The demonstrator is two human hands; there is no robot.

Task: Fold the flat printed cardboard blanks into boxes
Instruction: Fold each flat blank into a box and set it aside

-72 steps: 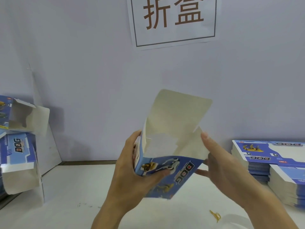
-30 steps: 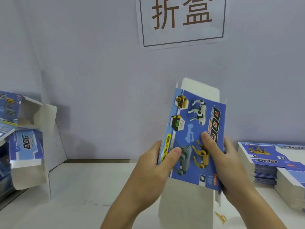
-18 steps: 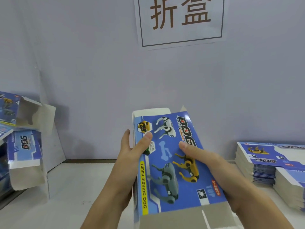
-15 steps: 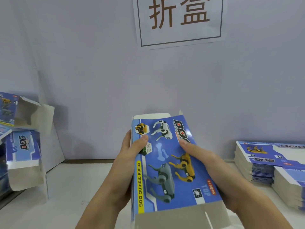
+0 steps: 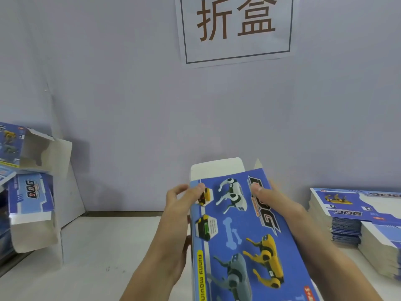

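Box: blue printed box (image 5: 243,231) held in mid-air over the surface (image 5: 104,253), printed face up, long axis running away from the camera; near end cut off by the bottom edge.
Far flap: plain white flap (image 5: 217,168) sticks out past the far end; a small pointed tab beside it, right of centre.
Left hand: left hand (image 5: 173,231) grips the box's left edge, thumb on the printed face near the far corner, fingers (image 5: 176,191) curled behind; underside contact hidden.
Right hand: right hand (image 5: 288,216) grips the right edge, thumb lying across the "DOG" lettering; its other digits are behind the card and blurred.
Flat blanks: stack of flat blanks (image 5: 347,213) on the surface at right, well apart from the box; stack runs off the right edge.
Folded boxes: pile of folded boxes (image 5: 30,192) at left, ends open, partly cut off.
Sign: paper sign (image 5: 236,29) on the wall (image 5: 130,105), top cropped.
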